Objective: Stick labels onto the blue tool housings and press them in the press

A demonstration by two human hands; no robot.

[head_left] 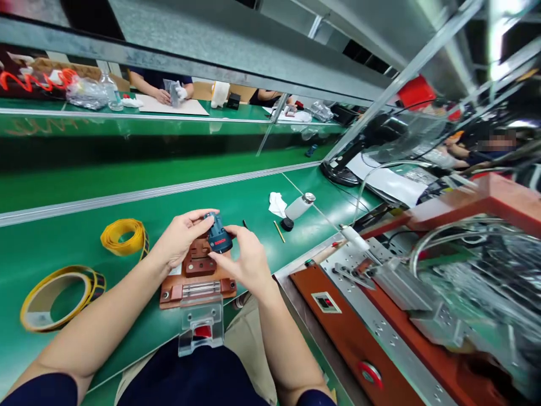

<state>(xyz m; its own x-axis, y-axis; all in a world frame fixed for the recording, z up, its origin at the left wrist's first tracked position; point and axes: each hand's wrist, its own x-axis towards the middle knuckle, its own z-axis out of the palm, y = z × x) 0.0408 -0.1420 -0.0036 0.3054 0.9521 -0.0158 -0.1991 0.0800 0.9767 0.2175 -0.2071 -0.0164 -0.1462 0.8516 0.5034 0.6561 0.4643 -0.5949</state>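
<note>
Head view: left hand (181,235) and right hand (248,260) pinch blue battery (218,234) over brown fixture (201,267), near green bench (236,197) front edge; open surface beyond; long axis slanted, labelled wide end nearer wearer.

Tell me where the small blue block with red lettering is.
In the head view, the small blue block with red lettering is left of centre, held between the left hand and right hand, by the reddish-brown fixture.

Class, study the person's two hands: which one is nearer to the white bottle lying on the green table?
Right. The right hand is at the blue part's side towards the white bottle; the left hand is at its other side, farther away.
</note>
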